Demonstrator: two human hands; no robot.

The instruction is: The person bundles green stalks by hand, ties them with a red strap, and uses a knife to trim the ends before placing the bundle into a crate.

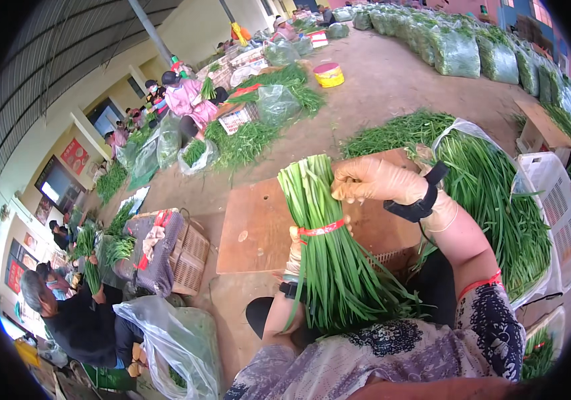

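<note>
A thick bunch of long green leaves (pixel 344 270), by their look garlic chives, is bound with a red tie (pixel 321 229). Its pale cut ends point up and away from me, while the leaf tips fan out over my lap. My gloved left hand (pixel 294 252) grips the bunch from behind at the tie, mostly hidden by the leaves. At the right side of the cut ends is my gloved right hand (pixel 378 180), its fingers curled against the stems. Whether a stem is pinched between them is unclear. Below the bunch lies a wooden board (pixel 253 225).
Loose greens in a plastic-lined heap (pixel 495 200) lie at my right, beside a white plastic crate (pixel 558 215). To the left stand a cloth-covered basket crate (pixel 185 255) and a clear plastic bag (pixel 165 340). A person (pixel 75 315) sits there holding greens. Filled bags (pixel 455 52) line the far right.
</note>
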